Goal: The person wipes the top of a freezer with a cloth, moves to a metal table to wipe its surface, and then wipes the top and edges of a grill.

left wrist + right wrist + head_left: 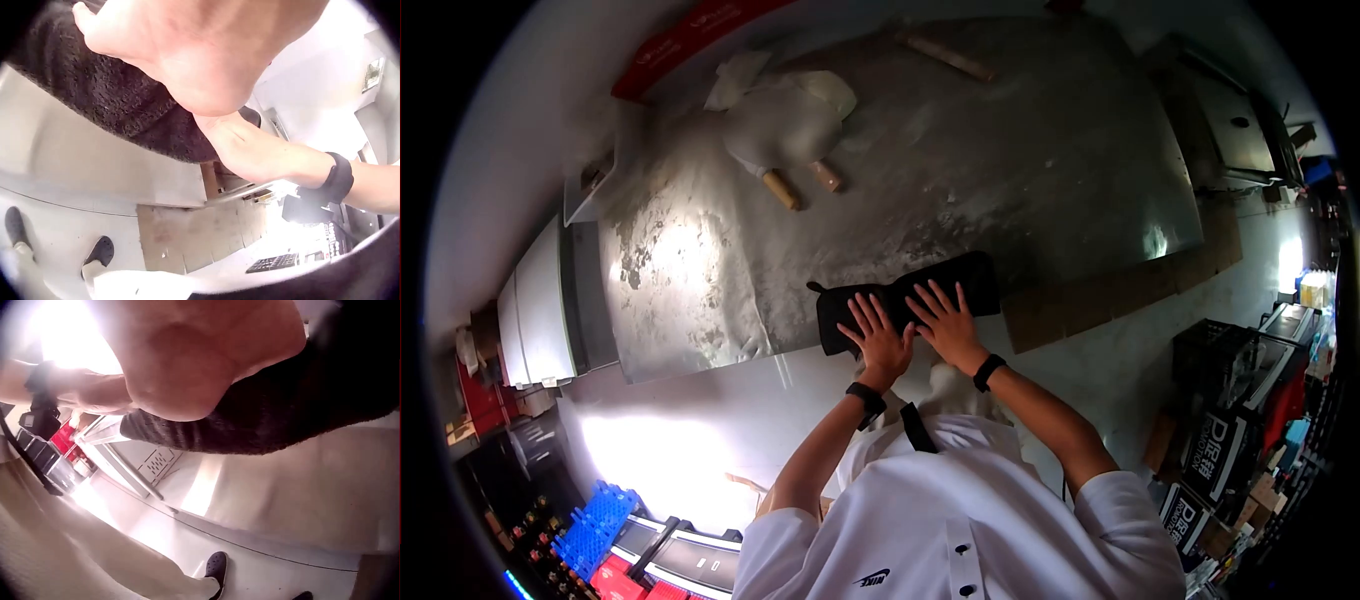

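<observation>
A dark, fuzzy towel (972, 275) lies along the front edge of a worn metal-topped table (880, 190). My left hand (882, 345) rests flat on its left part, fingers spread. On the right part lies my right hand (950, 328), likewise spread and flat. The two thumbs come close together in the head view. In the left wrist view the towel (119, 100) shows a plush pile beneath the palm, and its edge hangs at the table's border. The right wrist view shows the towel (262, 419) under the heel of the right hand.
Toward the back left lie a pale, crumpled item (785, 115) and two wooden handles, one of them a yellowish handle (781, 190). A long stick (945, 55) lies at the far side. Cardboard (1120, 290) lines the right front edge. Black boxes (1215, 440) stand at right.
</observation>
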Motion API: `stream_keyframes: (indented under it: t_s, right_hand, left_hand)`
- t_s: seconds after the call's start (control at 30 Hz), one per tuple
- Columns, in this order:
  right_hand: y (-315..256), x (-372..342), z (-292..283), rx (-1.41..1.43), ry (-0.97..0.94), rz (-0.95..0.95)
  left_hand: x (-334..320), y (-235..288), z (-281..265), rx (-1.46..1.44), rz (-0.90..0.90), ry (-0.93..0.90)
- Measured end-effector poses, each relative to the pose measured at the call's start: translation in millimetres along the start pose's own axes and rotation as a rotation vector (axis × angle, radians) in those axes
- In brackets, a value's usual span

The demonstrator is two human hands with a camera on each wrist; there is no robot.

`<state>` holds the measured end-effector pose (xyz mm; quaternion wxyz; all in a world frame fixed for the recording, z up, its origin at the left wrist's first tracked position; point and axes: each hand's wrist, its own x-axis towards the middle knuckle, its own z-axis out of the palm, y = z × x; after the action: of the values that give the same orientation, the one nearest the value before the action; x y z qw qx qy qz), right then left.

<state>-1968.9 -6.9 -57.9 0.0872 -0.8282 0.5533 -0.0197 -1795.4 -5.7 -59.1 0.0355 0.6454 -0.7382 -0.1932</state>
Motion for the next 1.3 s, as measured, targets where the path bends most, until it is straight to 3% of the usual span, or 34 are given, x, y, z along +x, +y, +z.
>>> stream_keyframes:
  t_s: [0.13, 0.27, 0.4, 0.5, 0.63, 0.7, 0.87, 1.13, 1.3]
  right_hand:
    - [23, 32, -13, 0.029, 0.054, 0.034]
    - [53, 83, -18, 0.013, 0.094, 0.047]
    - [84, 140, -14, -0.024, 0.193, 0.076]
    - [102, 181, -11, -0.069, 0.232, 0.111]
    - [112, 198, -7, -0.113, 0.216, 0.118]
    - [110, 194, -7, -0.111, 0.283, 0.107]
    - [89, 165, -11, -0.140, 0.225, 0.113]
    - [2, 53, -13, 0.041, -0.044, -0.008]
    - [-12, 52, -11, 0.034, -0.097, 0.001]
  left_hand:
    - [44, 16, 9, -0.008, -0.055, 0.087]
    - [102, 35, 13, -0.077, -0.236, 0.113]
    - [171, 38, 3, -0.074, -0.226, 0.225]
    - [221, 37, -7, -0.067, -0.228, 0.202]
    - [239, 34, -5, -0.043, -0.191, 0.256]
    - [235, 34, -3, 0.016, -0.159, 0.307]
    - [204, 14, -2, -0.021, -0.004, 0.374]
    - [28, -15, -11, 0.010, -0.049, 0.096]
    - [20, -19, -12, -0.007, -0.109, 0.050]
